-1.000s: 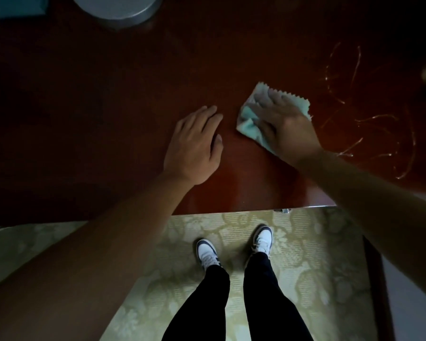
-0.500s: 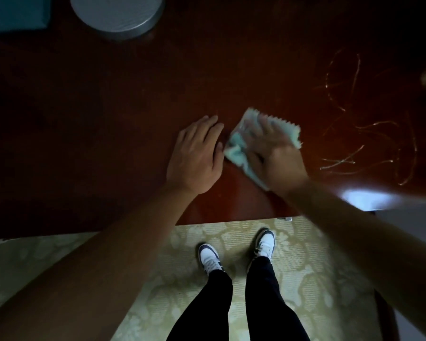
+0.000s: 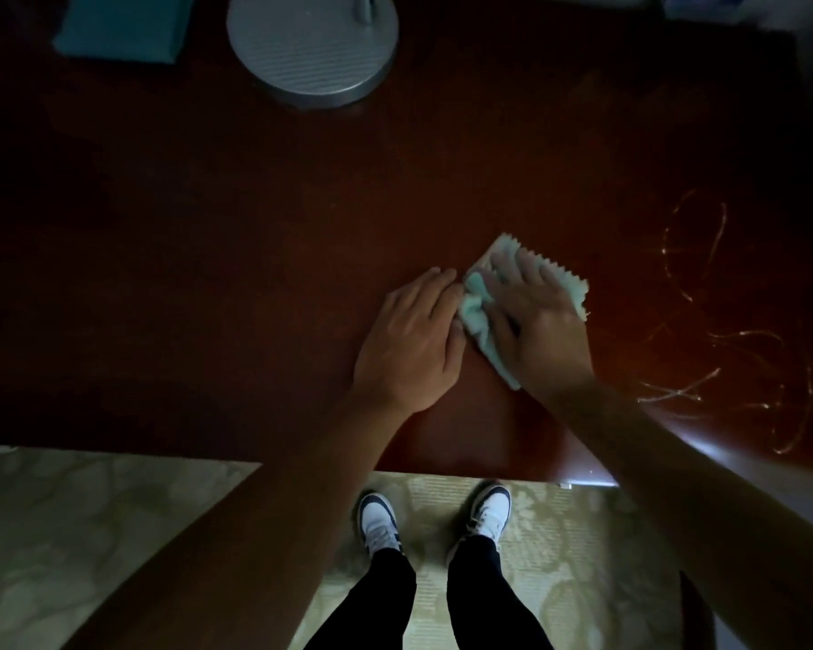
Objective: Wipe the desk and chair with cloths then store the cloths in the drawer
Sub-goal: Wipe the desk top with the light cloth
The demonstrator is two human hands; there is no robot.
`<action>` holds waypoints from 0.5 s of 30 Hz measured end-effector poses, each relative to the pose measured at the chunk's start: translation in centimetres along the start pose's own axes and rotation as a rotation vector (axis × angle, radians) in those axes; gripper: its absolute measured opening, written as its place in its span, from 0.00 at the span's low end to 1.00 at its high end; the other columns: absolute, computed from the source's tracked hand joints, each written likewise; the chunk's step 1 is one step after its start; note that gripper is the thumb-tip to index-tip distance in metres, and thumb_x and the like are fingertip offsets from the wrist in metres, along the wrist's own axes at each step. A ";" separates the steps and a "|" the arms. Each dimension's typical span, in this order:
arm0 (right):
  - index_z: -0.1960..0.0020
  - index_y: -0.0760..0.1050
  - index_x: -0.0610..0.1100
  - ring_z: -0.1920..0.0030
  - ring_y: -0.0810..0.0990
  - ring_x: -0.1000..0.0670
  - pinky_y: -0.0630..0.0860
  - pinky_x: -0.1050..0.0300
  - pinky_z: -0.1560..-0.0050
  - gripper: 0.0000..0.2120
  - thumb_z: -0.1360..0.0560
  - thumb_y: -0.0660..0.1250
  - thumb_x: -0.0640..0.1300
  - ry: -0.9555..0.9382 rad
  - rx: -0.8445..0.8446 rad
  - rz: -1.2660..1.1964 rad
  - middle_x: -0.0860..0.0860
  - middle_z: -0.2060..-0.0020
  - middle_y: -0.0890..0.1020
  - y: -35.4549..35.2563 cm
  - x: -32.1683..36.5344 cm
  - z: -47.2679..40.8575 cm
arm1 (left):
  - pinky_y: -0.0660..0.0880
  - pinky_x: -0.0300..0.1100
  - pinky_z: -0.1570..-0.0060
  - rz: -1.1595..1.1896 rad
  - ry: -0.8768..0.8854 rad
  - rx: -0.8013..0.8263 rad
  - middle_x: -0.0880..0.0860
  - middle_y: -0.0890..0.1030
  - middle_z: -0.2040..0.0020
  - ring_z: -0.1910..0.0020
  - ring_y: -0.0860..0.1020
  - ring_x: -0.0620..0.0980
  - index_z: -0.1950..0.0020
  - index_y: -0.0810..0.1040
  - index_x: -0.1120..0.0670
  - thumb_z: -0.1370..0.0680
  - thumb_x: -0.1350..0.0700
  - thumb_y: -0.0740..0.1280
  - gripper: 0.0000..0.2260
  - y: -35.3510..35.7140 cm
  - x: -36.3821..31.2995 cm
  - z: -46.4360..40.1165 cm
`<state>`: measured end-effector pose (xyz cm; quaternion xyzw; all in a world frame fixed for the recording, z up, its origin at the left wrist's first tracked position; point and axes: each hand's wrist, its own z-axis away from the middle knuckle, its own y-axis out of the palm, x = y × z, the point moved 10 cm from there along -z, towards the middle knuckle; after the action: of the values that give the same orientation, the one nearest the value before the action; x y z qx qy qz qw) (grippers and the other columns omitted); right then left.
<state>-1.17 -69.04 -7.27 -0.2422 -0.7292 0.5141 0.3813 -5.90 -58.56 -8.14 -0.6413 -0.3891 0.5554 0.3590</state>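
A pale green cloth with a zigzag edge lies on the dark red-brown desk, near its front edge. My right hand presses flat on the cloth and covers most of it. My left hand rests palm down on the desk just left of the cloth, fingers together, its fingertips touching the cloth's left edge. No chair or drawer can be made out.
A round grey lamp base stands at the back of the desk, with a teal folded cloth or pad to its left. Thin light scratches or threads mark the desk on the right. Patterned floor and my shoes lie below.
My right hand has slid the cloth leftwards across the desk until it meets my left hand, which has stayed put. The view has tilted to show more of the desk's back.
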 end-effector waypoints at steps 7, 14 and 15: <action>0.32 0.75 0.41 0.27 0.68 0.42 0.65 0.42 0.28 0.19 0.19 0.58 0.46 -0.254 0.150 0.004 0.43 0.29 0.72 0.2 0.9 1.8 | 0.66 0.52 0.29 -0.011 -0.035 0.020 0.59 0.71 0.28 0.26 0.66 0.56 0.28 0.70 0.61 0.21 0.53 0.56 0.23 -0.2 0.1 0.1; 0.29 0.71 0.40 0.26 0.64 0.38 0.62 0.36 0.27 0.20 0.20 0.59 0.45 -0.203 0.130 -0.044 0.40 0.29 0.72 2.8 1.0 -10.5 | 0.63 0.54 0.32 -0.063 -0.076 -0.048 0.58 0.73 0.32 0.31 0.70 0.56 0.29 0.70 0.57 0.25 0.54 0.61 0.25 -1.3 0.6 0.2; 0.29 0.70 0.39 0.25 0.63 0.40 0.60 0.38 0.26 0.21 0.21 0.61 0.42 -0.271 0.149 -0.080 0.40 0.29 0.70 3.0 2.6 -8.4 | 0.63 0.54 0.33 -0.062 -0.072 -0.066 0.58 0.75 0.35 0.34 0.73 0.56 0.29 0.71 0.57 0.26 0.53 0.62 0.25 -1.5 0.5 0.3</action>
<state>3.94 -61.25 -7.70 -0.1126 -0.7428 0.5791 0.3165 -6.35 -57.46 -7.00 -0.6200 -0.4397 0.5536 0.3403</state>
